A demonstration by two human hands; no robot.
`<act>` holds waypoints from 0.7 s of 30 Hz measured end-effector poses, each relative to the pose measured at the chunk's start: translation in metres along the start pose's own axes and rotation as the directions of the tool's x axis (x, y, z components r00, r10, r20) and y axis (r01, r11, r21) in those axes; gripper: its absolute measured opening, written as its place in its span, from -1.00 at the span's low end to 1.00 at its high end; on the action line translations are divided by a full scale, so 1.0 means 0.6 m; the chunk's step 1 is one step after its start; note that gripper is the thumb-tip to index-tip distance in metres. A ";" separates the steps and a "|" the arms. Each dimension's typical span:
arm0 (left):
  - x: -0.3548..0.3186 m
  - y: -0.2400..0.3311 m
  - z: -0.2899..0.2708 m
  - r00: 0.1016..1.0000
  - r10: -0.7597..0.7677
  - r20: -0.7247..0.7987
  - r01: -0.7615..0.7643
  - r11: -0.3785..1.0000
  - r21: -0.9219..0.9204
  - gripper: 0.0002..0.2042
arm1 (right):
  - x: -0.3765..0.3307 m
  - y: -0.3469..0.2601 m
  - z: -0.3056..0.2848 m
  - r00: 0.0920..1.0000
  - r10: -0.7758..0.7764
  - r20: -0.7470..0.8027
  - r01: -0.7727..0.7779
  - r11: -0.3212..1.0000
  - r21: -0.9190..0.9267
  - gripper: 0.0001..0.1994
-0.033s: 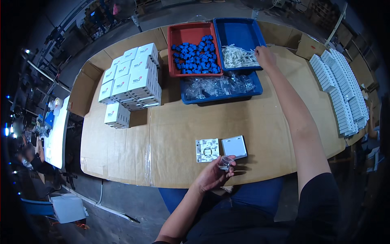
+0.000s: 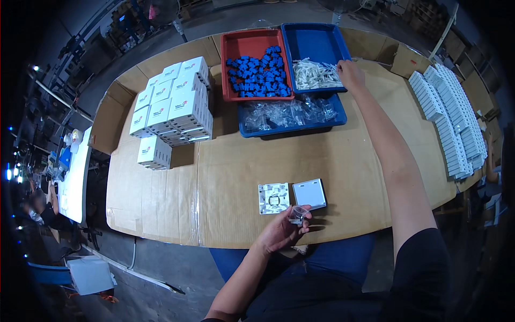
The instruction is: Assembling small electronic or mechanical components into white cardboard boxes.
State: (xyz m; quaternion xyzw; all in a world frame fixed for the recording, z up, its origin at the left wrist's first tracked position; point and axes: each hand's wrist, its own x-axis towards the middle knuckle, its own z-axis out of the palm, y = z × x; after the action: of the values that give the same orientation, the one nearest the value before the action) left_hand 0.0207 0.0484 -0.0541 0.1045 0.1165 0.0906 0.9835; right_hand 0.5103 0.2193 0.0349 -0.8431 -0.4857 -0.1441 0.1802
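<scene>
Reaching the right hand (image 2: pixel 351 72) into the white bits (image 2: pixel 315 73) (fingers closing, nothing gripped yet); the left hand (image 2: pixel 281 232) is pinching a clear bag (image 2: pixel 298 213). Next comes a careful pinch.

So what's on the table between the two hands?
In the head view, between the left hand and the right hand lie a white cover plate and a blue tray of clear bags.

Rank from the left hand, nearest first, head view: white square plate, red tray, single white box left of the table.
From the left hand:
1. White square plate, just above the hand by the near table edge.
2. Single white box, far to the left.
3. Red tray, at the far edge.
</scene>
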 end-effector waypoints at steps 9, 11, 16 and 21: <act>0.003 -0.003 0.004 1.000 0.001 -0.023 0.001 0.997 0.074 -0.43 | -0.004 0.048 -0.033 0.953 0.051 -0.298 0.046 0.950 0.309 -0.80; -0.003 -0.003 0.001 0.999 0.012 -0.032 -0.009 0.996 0.084 -0.44 | -0.034 0.030 -0.051 0.975 0.215 0.051 -0.168 0.569 0.805 -0.74; -0.012 -0.005 0.000 0.989 0.068 -0.128 -0.053 0.992 0.118 -0.43 | -0.158 -0.070 -0.174 0.976 0.162 0.144 -0.179 0.226 0.958 -0.73; 0.000 -0.003 0.060 0.968 0.204 -0.148 -0.185 0.974 0.130 -0.43 | -0.296 -0.108 -0.256 0.985 0.085 0.153 -0.163 0.136 0.977 -0.79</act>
State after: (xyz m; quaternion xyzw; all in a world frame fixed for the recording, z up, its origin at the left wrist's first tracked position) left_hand 0.0302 0.0400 -0.0203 0.1645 0.1894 0.1880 0.9496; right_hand 0.3567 0.0449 0.1085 -0.5617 -0.3958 0.2483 0.6828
